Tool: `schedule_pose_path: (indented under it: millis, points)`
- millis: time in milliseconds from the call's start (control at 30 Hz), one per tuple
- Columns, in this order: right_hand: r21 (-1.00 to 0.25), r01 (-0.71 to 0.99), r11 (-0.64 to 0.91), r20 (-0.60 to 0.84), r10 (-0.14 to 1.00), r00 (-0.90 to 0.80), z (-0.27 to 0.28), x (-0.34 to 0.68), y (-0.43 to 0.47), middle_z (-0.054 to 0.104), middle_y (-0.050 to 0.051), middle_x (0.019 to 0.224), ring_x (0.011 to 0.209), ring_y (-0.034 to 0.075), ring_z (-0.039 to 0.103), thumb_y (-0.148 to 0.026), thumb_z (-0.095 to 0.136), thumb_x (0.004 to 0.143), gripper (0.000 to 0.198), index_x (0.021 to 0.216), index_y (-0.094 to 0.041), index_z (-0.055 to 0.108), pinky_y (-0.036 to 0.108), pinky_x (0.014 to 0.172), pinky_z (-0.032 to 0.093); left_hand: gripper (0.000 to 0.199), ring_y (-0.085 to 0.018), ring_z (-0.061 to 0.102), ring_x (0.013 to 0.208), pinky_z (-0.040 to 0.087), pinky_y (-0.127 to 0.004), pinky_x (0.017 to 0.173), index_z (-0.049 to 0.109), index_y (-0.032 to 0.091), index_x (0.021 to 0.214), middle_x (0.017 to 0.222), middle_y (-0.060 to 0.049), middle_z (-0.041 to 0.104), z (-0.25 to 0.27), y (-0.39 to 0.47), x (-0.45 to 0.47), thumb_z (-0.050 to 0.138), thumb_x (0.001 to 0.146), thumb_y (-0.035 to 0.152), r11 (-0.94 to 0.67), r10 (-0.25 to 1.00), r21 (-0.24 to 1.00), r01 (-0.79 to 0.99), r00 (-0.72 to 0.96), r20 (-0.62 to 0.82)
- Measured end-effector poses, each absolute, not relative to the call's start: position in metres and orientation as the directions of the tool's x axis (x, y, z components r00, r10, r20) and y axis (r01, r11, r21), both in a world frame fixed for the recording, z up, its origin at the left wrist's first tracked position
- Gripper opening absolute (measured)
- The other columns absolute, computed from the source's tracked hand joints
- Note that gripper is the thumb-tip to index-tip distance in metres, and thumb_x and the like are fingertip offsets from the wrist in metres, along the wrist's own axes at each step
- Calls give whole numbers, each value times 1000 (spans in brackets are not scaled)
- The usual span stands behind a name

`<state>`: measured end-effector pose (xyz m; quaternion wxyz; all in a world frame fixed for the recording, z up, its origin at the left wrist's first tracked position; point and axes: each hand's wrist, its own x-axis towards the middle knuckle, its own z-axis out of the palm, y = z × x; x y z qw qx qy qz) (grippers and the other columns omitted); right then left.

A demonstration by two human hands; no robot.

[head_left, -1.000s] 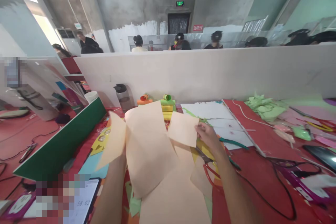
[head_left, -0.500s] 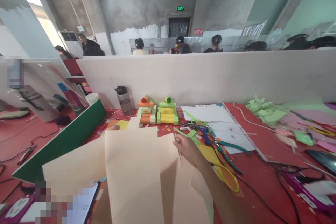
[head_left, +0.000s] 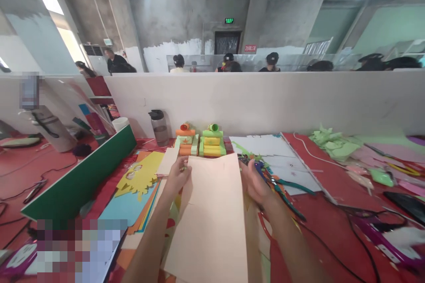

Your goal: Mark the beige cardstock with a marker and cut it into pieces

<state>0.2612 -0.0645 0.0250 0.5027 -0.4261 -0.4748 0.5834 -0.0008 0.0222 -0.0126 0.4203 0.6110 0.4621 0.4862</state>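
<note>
Pale peach paper sheets (head_left: 212,216) stand tilted in front of me, their edges lined up as a stack. My left hand (head_left: 179,176) is closed on the upper left edge, thumb against the front. Beside the upper right edge is my right hand (head_left: 255,182), its thumb and fingers stretched out and the palm turned to the paper. Just behind the stack stand two small paper tank-like models, one orange (head_left: 184,139) and one green and yellow (head_left: 212,140). A smaller peach sheet (head_left: 167,161) lies left of my left hand.
At left lie yellow cut-outs (head_left: 141,174), blue card (head_left: 124,205) and an upright green board (head_left: 83,177). A bottle (head_left: 159,128) stands near the white partition (head_left: 252,97). Teal-handled pliers (head_left: 287,201), white sheets (head_left: 292,172), green scraps (head_left: 338,143) and a purple power strip (head_left: 381,243) are at right.
The spread, overlapping peach sheets are now gathered into one narrower stack. My left hand has come into view at its left edge. My right hand has shifted right and its fingers have opened.
</note>
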Motion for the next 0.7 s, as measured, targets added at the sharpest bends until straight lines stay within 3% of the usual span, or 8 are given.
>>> schedule_pose_path:
  millis: [133, 300, 467, 700]
  points:
    - [-998, -39, 56, 56, 998, 3, 24, 267, -62, 71, 10, 116, 102, 30, 68, -64, 65, 81, 67, 137, -31, 52, 40, 79, 55, 35, -10, 53, 56, 41, -21, 50, 57, 18, 115, 75, 3, 57, -9, 17, 9, 60, 83, 29, -270, 943, 953, 137, 238, 233]
    - [-919, 334, 209, 231, 973, 28, 12, 269, -51, 68, 8, 123, 116, 28, 62, -33, 72, 78, 46, 123, -28, 62, 40, 94, 50, 33, -14, 59, 67, 45, -23, 57, 58, 19, 114, 80, 0, 61, -8, 11, 14, 60, 83, 28, -313, 923, 932, 183, 291, 253]
    - [-845, 486, 223, 249, 968, -12, 4, 271, -45, 75, 6, 100, 94, 27, 69, -29, 63, 82, 23, 102, -23, 72, 39, 87, 51, 34, -18, 61, 75, 50, -27, 64, 60, 20, 117, 88, -4, 63, -12, 11, 18, 60, 85, 28, -337, 928, 909, 245, 247, 277]
    - [-830, 514, 219, 255, 967, 1, 9, 273, -46, 75, 9, 107, 103, 29, 68, -31, 61, 83, 22, 98, -21, 74, 41, 94, 48, 41, -19, 63, 86, 53, -27, 72, 56, 23, 131, 105, -7, 65, -13, 7, 22, 53, 93, 36, -419, 896, 871, 255, 271, 352]
